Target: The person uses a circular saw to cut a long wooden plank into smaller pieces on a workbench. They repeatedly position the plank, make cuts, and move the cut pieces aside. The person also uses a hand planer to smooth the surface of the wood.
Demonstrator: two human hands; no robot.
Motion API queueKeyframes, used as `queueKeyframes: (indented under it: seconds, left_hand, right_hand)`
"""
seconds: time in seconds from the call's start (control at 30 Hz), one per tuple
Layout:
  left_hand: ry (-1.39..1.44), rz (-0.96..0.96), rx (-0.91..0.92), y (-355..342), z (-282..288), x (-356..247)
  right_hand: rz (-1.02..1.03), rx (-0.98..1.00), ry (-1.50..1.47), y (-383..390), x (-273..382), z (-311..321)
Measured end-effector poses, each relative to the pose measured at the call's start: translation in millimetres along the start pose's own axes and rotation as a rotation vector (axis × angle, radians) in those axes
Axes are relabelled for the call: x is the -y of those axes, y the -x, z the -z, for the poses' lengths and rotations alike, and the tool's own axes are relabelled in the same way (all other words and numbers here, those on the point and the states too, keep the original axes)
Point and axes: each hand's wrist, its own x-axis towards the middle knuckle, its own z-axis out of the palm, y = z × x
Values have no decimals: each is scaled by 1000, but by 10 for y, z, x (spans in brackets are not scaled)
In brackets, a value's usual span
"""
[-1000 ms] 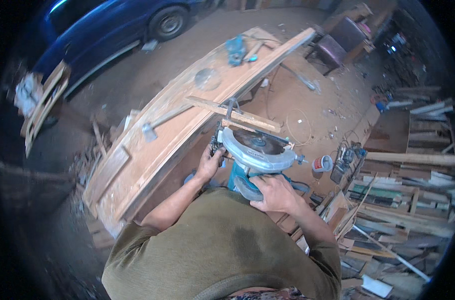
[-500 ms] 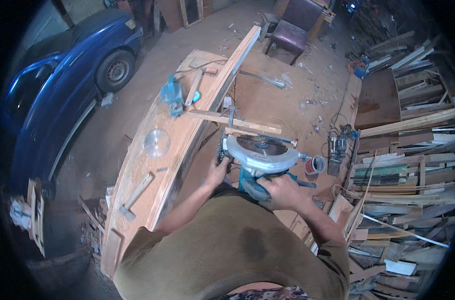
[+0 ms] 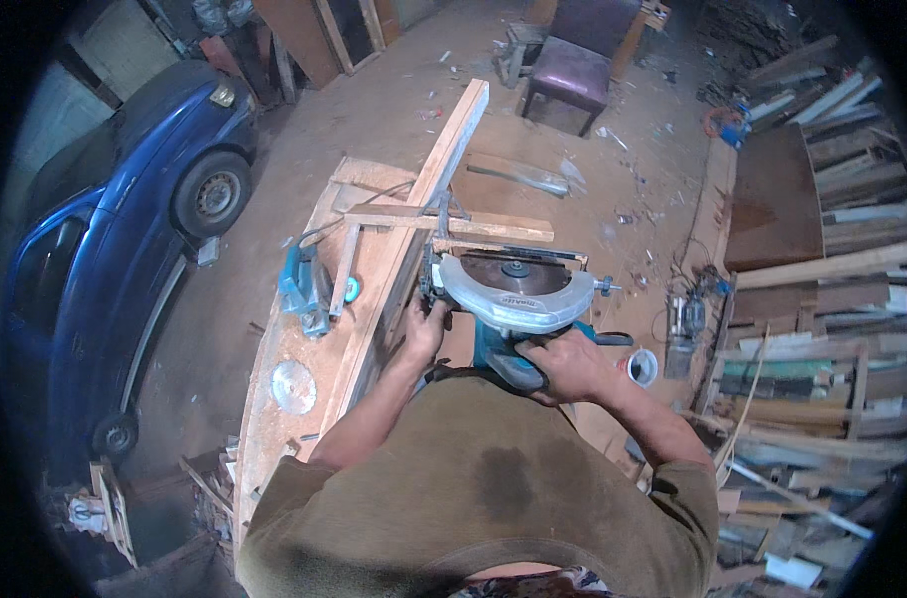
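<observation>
Planer (image 3: 309,289), loose blade (image 3: 293,386) on bench (image 3: 274,429) beside circular saw (image 3: 513,299).

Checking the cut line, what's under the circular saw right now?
A narrow wooden strip lies crosswise just beyond the saw, on the long plank. The guard and both hands hide whatever sits directly beneath it.

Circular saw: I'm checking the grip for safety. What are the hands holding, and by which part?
Both hold the circular saw: right hand on its teal rear handle, left hand at the left side of its base.
</observation>
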Motion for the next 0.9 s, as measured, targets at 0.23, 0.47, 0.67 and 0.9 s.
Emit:
queueKeyframes:
  seconds: [0.23,0.47,0.67,0.9]
  left_hand:
    - [41,-145,-267,-1602,-1154,-74]
    - [28,-132,-505,-2574,-2432,-633]
    - [-62,-43,-565,-3906,-2537,-934]
    - [69,-18,-574,-5128,-2671,-1289]
  right_hand:
    - [329,-72,28,-659,-2341,609]
    - [435,-21,-107,-1062,-3960,1630]
    - [437,-94,-279,-2072,-4964,2057]
    - [371,106,-251,-3306,-5846,2496]
